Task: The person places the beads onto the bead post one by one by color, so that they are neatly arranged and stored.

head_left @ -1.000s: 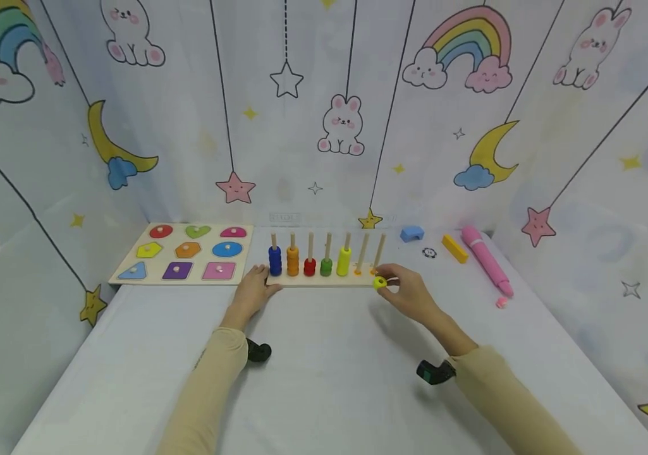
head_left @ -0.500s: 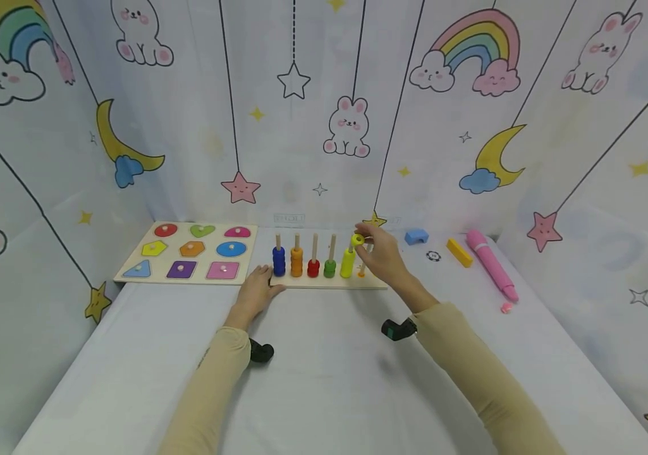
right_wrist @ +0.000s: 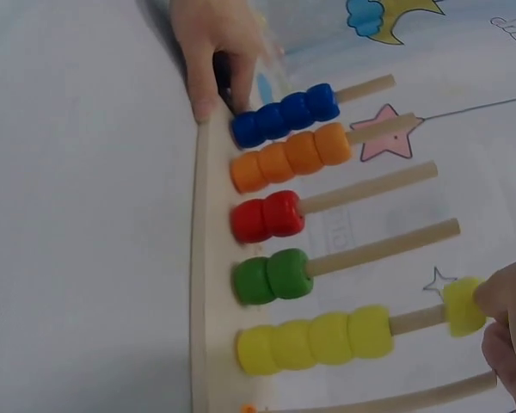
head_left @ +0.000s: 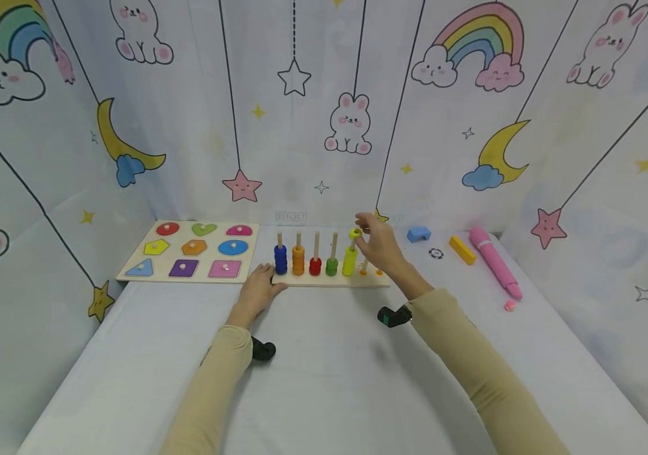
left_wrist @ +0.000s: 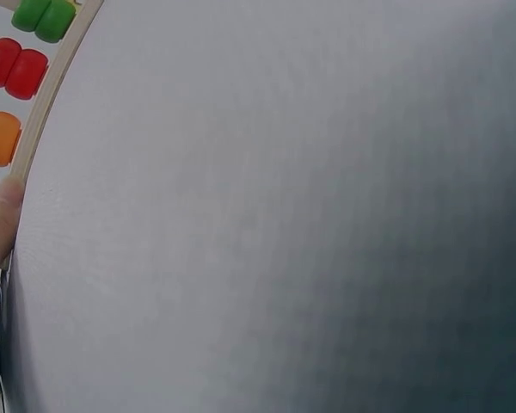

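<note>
A wooden peg board point(head_left: 335, 280) carries a row of upright pegs with coloured beads. My left hand point(head_left: 256, 291) grips its left end, thumb along the front edge, beside the blue beads point(head_left: 281, 260). My right hand point(head_left: 383, 243) pinches a yellow bead point(right_wrist: 464, 306) threaded on the upper end of its peg. Below it, a gap of bare peg separates it from the stacked yellow beads point(right_wrist: 314, 338). Orange beads point(right_wrist: 291, 157), red beads point(right_wrist: 267, 216) and green beads point(right_wrist: 273, 276) sit on other pegs. The right wrist view catches only part of the right hand's fingers.
A shape puzzle board point(head_left: 187, 249) lies left of the peg board. To the right are a blue block point(head_left: 418, 234), a yellow block point(head_left: 463, 250), a pink marker-like stick point(head_left: 495, 263) and a small pink piece point(head_left: 509, 306). A patterned cloth point(head_left: 312, 126) hangs behind.
My right hand has carried the yellow bead up and left from the board's front right to the top of the yellow peg, onto which it is now threaded. The left hand stays put.
</note>
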`<state>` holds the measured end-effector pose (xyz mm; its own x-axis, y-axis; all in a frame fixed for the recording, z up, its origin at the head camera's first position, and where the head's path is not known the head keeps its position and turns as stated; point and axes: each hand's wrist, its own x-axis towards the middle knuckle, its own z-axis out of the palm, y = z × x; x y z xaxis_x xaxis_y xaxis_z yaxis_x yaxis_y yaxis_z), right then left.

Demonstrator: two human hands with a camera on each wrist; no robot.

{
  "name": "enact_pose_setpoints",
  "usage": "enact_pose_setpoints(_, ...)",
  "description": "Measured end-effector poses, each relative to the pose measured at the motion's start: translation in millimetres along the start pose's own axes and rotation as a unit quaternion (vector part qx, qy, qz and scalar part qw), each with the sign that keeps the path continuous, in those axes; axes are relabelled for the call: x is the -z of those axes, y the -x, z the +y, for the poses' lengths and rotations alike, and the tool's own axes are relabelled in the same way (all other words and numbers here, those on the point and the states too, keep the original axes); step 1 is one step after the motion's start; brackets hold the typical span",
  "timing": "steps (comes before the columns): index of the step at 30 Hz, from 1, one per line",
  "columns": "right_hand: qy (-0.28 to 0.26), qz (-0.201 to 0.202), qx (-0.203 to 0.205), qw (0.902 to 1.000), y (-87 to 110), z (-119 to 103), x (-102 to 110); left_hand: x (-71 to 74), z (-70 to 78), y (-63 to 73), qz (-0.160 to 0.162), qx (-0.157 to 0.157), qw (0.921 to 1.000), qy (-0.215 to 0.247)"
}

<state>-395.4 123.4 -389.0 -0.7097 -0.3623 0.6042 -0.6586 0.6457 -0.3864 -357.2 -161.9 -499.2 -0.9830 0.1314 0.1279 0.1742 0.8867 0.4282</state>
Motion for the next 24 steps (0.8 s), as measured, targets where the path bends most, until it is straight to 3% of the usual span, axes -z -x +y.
enact_pose_setpoints(8,-0.002,0.025,0.020,0.9995,5.5,1,1,3.3,0.8,0.8,-0.004,0.001,1.0000,0.003)
enact_pose_setpoints(13,-0.034,0.040,0.056,0.9970,24.5,2,5,2.1,0.6,1.2,-0.008,-0.001,1.0000,0.003)
enact_pose_setpoints(17,-0.034,0.029,0.059,0.9972,43.7,7,7,4.6,0.0,2.3,-0.010,0.000,0.9999,0.006)
enact_pose_setpoints(24,-0.053,-0.024,0.030,0.9979,81.5,15,11,9.2,-3.3,5.1,-0.008,0.000,1.0000,0.003)
